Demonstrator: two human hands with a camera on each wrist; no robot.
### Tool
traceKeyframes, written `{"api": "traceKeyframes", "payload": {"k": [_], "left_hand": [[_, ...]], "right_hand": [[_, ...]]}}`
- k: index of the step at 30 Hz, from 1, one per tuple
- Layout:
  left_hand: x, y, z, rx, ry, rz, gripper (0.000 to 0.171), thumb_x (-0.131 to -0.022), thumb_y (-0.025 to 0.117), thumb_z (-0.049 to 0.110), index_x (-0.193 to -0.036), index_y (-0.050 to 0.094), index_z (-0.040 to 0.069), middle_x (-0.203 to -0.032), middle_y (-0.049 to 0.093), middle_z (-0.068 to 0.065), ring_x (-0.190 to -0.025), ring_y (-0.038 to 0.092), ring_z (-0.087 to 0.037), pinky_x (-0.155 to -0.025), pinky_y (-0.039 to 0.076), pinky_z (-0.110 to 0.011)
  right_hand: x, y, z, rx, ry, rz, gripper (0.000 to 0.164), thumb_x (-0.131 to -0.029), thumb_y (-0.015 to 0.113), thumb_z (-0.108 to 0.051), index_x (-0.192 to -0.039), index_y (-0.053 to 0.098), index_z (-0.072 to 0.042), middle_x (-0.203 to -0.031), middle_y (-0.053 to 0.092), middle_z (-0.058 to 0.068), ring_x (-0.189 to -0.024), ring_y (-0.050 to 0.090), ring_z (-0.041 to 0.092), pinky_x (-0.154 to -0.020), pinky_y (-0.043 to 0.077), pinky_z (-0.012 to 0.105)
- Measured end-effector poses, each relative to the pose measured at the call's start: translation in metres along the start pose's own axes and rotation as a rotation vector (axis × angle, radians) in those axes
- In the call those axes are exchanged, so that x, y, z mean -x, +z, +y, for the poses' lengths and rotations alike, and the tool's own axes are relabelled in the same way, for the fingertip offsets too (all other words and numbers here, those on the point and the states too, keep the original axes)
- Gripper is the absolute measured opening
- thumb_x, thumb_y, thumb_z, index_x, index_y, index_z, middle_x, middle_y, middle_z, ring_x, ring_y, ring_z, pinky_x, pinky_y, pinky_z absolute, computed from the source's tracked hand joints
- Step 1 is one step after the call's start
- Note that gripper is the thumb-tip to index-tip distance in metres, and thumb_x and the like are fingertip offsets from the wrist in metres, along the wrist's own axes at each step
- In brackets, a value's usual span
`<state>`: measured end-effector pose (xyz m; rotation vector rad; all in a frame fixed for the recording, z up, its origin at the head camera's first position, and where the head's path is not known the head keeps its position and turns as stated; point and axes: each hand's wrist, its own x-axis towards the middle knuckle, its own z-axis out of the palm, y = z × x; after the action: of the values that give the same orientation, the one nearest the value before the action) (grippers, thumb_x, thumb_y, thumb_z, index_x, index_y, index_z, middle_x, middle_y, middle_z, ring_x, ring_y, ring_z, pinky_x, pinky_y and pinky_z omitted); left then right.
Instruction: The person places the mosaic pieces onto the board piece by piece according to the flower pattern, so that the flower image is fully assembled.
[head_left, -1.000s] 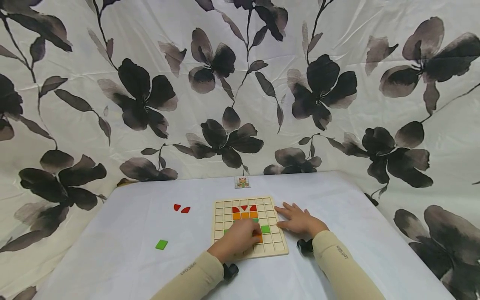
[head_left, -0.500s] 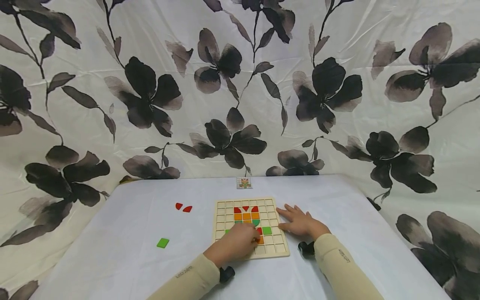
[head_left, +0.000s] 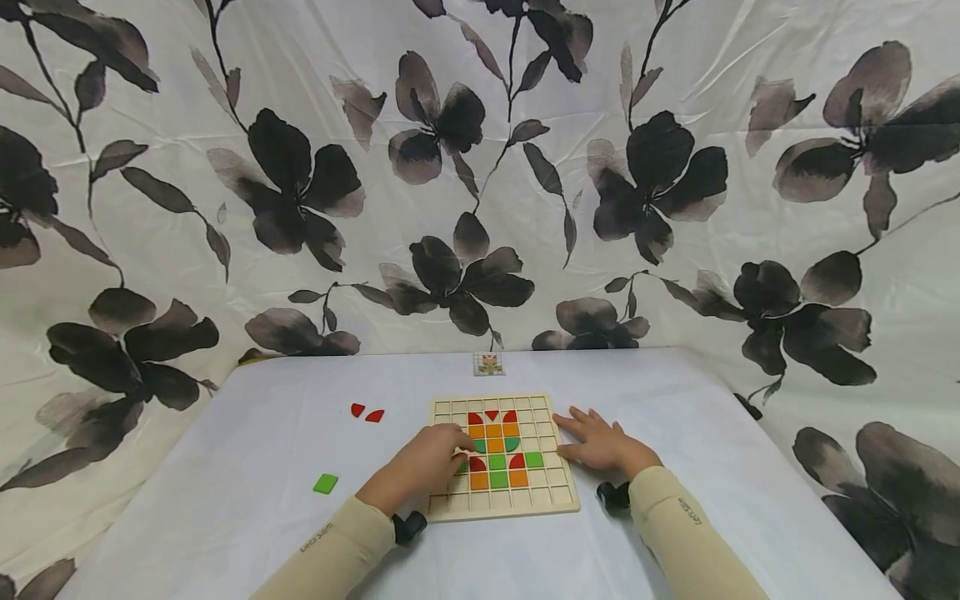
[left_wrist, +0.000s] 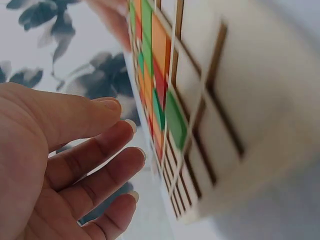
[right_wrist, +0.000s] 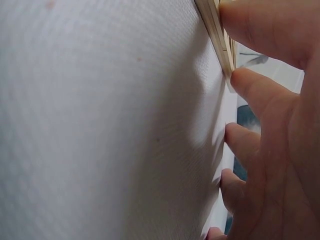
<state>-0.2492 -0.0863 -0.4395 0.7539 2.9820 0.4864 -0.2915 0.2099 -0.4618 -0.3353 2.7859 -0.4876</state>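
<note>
A wooden grid board [head_left: 450, 505] lies on the table, its middle cells filled with red, orange and green tiles. My left hand [head_left: 423, 463] hovers over the board's left side, close to a green square tile [left_wrist: 175, 120]. In the left wrist view its fingers are loosely bent, thumb apart from the fingertips, with nothing between them. Against the board's right edge rests my right hand [head_left: 600, 443], fingers spread. In the right wrist view its thumb and index fingertip touch the board's wooden side [right_wrist: 215, 35], and the other fingertips rest on the cloth.
Two red quarter-round tiles [head_left: 374, 416] lie left of the board. Nearer, a green square tile [head_left: 326, 484] sits on the white tablecloth [head_left: 247, 508]. Behind the board is a small pattern card [head_left: 489, 364]. A floral curtain [head_left: 555, 275] hangs beyond the table.
My left hand has moved left from the board's middle, uncovering green, red and orange tiles there. The right hand stays at the board's right edge.
</note>
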Motion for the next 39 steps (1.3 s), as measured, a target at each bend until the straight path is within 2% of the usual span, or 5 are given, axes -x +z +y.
{"api": "traceKeyframes", "payload": {"k": [13, 18, 25, 34, 39], "left_hand": [[-0.002, -0.019, -0.041, 0.022, -0.223, 0.073, 0.02, -0.089, 0.068, 0.013, -0.108, 0.073, 0.01, -0.104, 0.068, -0.003, -0.102, 0.063, -0.022, -0.092, 0.051, -0.041], [-0.002, -0.027, -0.057, -0.088, -0.231, 0.119, 0.021, -0.088, 0.069, 0.015, -0.108, 0.072, 0.01, -0.101, 0.069, -0.005, -0.099, 0.064, -0.025, -0.087, 0.049, -0.045], [0.0, -0.032, -0.083, -0.199, -0.271, 0.132, 0.026, -0.088, 0.069, 0.017, -0.113, 0.07, 0.011, -0.107, 0.068, -0.012, -0.101, 0.062, -0.034, -0.08, 0.047, -0.052], [-0.005, -0.03, -0.107, -0.178, -0.341, 0.112, 0.029, -0.091, 0.063, 0.011, -0.119, 0.066, 0.007, -0.113, 0.066, -0.016, -0.105, 0.06, -0.039, -0.084, 0.047, -0.055], [-0.005, -0.028, -0.118, -0.181, -0.35, 0.088, 0.024, -0.093, 0.058, 0.007, -0.115, 0.066, 0.0, -0.107, 0.065, -0.019, -0.101, 0.062, -0.039, -0.084, 0.049, -0.055]], "right_hand": [[0.0, 0.003, 0.001, -0.018, 0.001, 0.009, 0.063, -0.093, 0.055, -0.047, -0.15, 0.037, -0.026, -0.16, 0.024, 0.012, -0.147, 0.014, 0.044, -0.11, 0.008, 0.072], [0.0, 0.003, 0.001, -0.021, 0.0, 0.009, 0.063, -0.093, 0.054, -0.048, -0.15, 0.036, -0.026, -0.16, 0.024, 0.011, -0.148, 0.013, 0.043, -0.111, 0.008, 0.071], [0.0, 0.003, 0.001, -0.022, 0.008, 0.011, 0.063, -0.093, 0.054, -0.047, -0.15, 0.036, -0.027, -0.16, 0.024, 0.011, -0.148, 0.013, 0.043, -0.111, 0.007, 0.071], [-0.003, 0.005, 0.004, -0.016, 0.016, 0.016, 0.064, -0.092, 0.054, -0.048, -0.15, 0.037, -0.027, -0.16, 0.024, 0.01, -0.147, 0.014, 0.043, -0.111, 0.007, 0.071], [-0.004, 0.005, 0.004, -0.012, 0.017, 0.011, 0.063, -0.092, 0.054, -0.048, -0.15, 0.036, -0.028, -0.161, 0.023, 0.009, -0.148, 0.013, 0.042, -0.111, 0.007, 0.071]]}}
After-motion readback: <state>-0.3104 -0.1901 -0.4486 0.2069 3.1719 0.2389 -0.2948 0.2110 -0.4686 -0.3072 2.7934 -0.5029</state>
